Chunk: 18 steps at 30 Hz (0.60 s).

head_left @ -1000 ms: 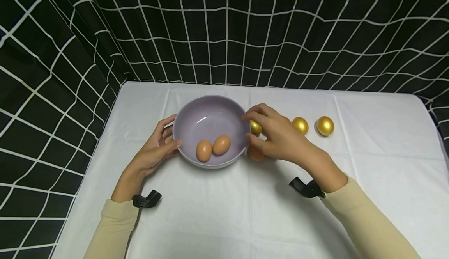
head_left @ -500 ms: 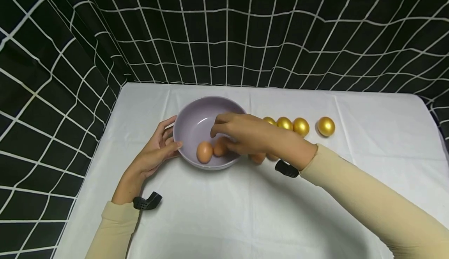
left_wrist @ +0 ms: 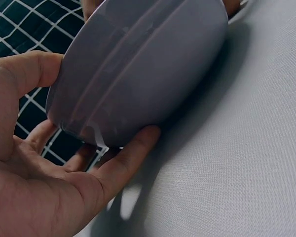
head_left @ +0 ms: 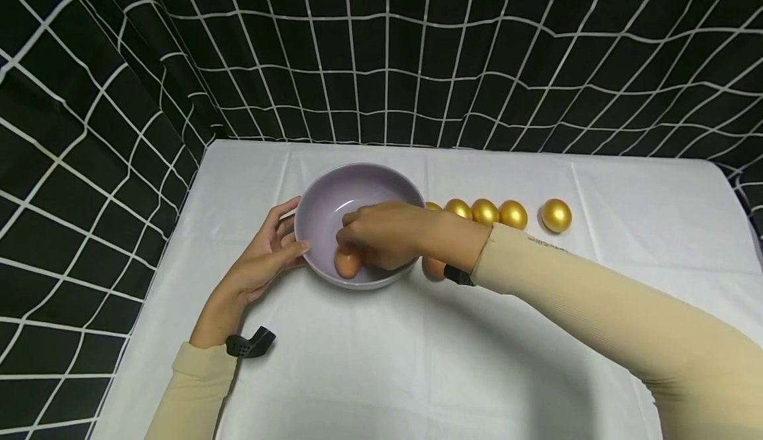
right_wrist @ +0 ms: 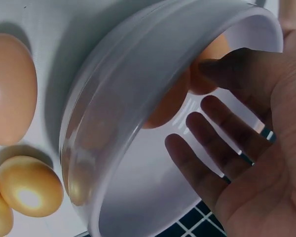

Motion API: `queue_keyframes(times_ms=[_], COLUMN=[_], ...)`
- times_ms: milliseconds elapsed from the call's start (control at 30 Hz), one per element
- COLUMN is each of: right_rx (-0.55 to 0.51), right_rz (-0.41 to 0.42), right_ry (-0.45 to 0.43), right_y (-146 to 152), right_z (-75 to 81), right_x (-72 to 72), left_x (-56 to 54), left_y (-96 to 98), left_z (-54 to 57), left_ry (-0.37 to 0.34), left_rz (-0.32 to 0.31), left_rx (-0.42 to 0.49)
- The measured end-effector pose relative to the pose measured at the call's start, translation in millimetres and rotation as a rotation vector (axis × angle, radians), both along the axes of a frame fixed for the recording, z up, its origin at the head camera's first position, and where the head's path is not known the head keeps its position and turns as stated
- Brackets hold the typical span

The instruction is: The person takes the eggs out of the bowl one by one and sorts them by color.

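Note:
A mauve bowl (head_left: pixel 324 191) stands tilted on the white cloth. My left hand (head_left: pixel 265 254) holds its left side, thumb at the rim; in the left wrist view, fingers (left_wrist: pixel 130 155) lie against its outer wall. Inside the bowl, my right hand (head_left: pixel 381 231) pinches a brown egg (head_left: pixel 348 264). Seen from the right wrist, the thumb (right_wrist: pixel 222 71) lies on that egg (right_wrist: pixel 218 49), and the index finger is mostly hidden. The other three fingers are extended over the bowl's inside. A second brown egg (right_wrist: pixel 170 103) lies beside it, covered by the hand in the head view.
Several golden eggs (head_left: pixel 485 212) line up right of the bowl, with one golden egg (head_left: pixel 556 215) farther right. A brown egg (head_left: pixel 433 268) lies below the right wrist. Black cloth with white grid lines (head_left: pixel 369 49) hangs behind and to the left.
My right hand has moved left from the bowl's right rim into the bowl and reached the left brown egg. The left hand and the bowl have hardly moved.

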State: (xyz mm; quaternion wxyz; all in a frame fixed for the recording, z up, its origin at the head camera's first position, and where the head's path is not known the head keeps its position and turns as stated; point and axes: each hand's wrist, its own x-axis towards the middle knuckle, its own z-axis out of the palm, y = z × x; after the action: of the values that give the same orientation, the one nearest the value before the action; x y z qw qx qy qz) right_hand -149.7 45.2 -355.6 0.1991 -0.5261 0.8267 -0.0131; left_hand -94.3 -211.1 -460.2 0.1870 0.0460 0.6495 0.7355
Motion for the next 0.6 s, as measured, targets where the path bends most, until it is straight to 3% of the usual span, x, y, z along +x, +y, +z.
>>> queue_keyframes(times_ms=[600], right_rx=[0.129], right_rz=[-0.020], right_ry=[-0.093], right_y=[5.3], right_z=[-3.2], right_x=[-1.7], left_x=[0.6], left_y=[-0.2], left_z=[1.2], left_ry=[0.011], left_rz=[0.003], left_rx=[-0.020])
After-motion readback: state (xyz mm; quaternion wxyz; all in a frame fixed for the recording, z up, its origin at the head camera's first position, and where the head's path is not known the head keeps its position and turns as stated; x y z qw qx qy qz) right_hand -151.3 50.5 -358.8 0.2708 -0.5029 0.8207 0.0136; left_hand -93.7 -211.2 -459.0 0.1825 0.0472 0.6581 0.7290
